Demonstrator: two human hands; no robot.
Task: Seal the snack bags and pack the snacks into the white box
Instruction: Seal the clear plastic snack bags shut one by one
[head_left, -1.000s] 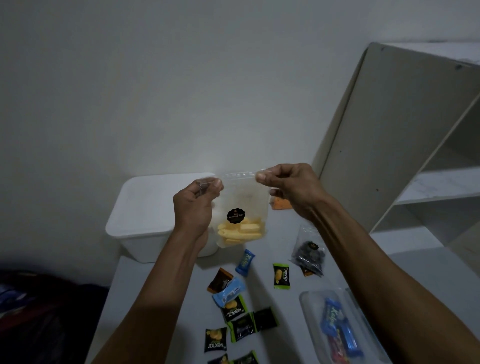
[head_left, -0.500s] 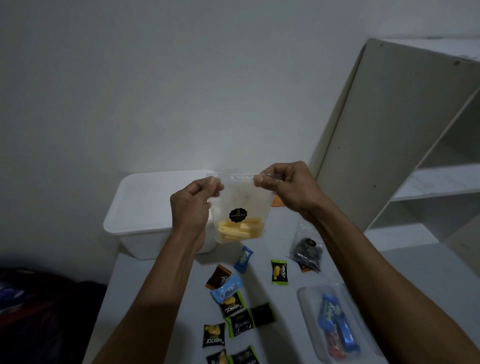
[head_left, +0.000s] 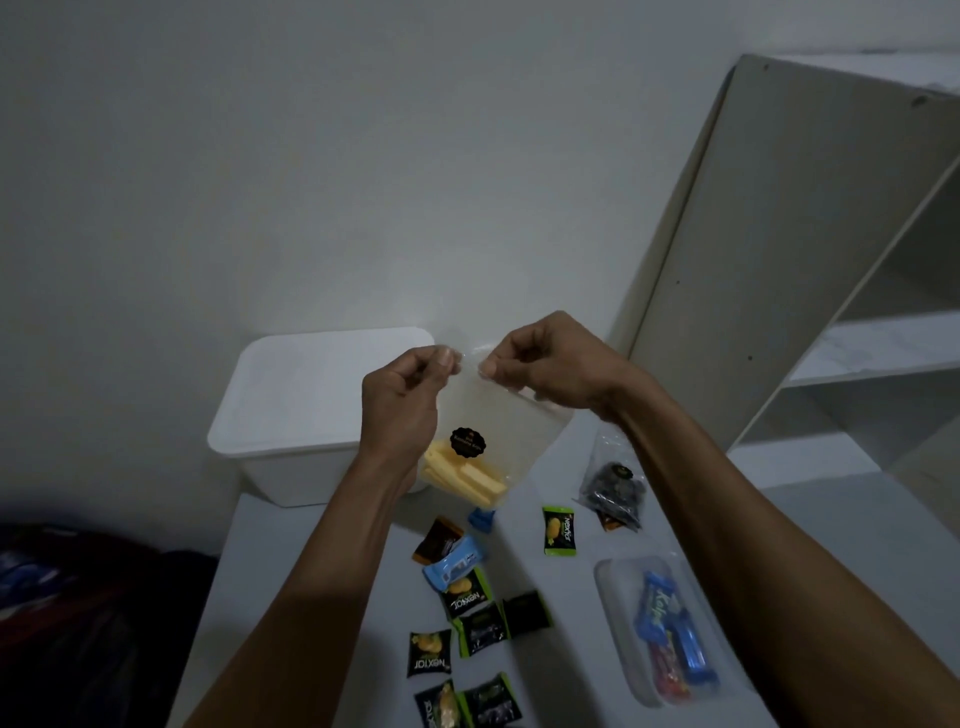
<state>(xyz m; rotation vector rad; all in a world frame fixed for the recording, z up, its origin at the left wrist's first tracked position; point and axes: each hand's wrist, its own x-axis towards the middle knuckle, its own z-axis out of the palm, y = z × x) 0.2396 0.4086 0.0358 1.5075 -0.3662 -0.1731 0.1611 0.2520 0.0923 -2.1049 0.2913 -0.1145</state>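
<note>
I hold a clear zip bag with yellow sticks and a black round sticker up in the air, tilted, in front of the white box. My left hand pinches the bag's top edge at its left end. My right hand pinches the same edge close beside it. The white box stands at the table's far left with its lid on. A second clear bag with dark snacks lies on the table to the right.
Several small wrapped snacks lie scattered on the white table. A clear bag with blue and red bars lies at the near right. A white shelf unit stands at the right; dark things lie on the floor at the left.
My right hand has slid left along the bag's top edge, close to my left hand. The bag now hangs tilted, its lower end swung to the right.
</note>
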